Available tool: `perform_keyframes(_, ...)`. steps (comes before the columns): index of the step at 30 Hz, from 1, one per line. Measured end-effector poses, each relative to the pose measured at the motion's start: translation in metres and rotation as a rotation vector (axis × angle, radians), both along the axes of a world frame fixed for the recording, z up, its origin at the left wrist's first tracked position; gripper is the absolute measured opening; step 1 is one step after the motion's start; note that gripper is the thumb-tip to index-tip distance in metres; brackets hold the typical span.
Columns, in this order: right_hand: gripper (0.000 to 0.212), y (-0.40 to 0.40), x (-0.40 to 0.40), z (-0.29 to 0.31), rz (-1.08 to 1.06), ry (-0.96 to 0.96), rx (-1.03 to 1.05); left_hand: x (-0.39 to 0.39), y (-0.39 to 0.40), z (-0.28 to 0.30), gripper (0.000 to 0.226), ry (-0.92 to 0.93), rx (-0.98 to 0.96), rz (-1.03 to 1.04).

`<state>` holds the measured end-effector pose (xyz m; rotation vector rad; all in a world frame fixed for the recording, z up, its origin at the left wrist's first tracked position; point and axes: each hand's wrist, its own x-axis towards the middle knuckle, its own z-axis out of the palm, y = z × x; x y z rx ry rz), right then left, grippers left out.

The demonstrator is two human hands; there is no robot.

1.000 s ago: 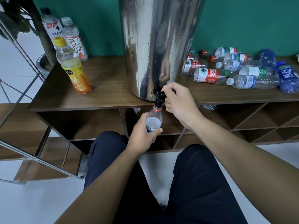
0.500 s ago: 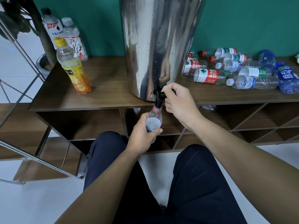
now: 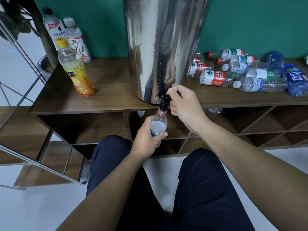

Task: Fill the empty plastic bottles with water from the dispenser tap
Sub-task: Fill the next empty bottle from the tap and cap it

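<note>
With the left hand (image 3: 146, 136) gripping the clear plastic bottle (image 3: 158, 125) under the black tap (image 3: 164, 100), whose lever the right hand (image 3: 185, 104) pinches, I'd keep its neck centred and release before overflow.

A wooden shelf unit (image 3: 108, 90) is set against a green wall (image 3: 250, 22), with open compartments below its top. A plant pot (image 3: 43, 64) is seen at the unit's left end, a dark stem rising from it. A metal rack (image 3: 25, 100) is placed at the far left. White floor (image 3: 33, 205) is spread below. Dark trousers (image 3: 200, 189) are seen in the foreground.
</note>
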<state>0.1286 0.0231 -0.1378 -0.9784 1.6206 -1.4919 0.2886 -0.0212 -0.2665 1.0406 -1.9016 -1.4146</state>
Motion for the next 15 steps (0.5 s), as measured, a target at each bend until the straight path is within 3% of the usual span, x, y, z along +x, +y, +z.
perform_keyframes(15, 0.024, -0.0009, -0.0010, -0.0016, 0.005, -0.002, 0.005, 0.0000, 0.0002, 0.0009, 0.065, 0.009, 0.004, 0.013)
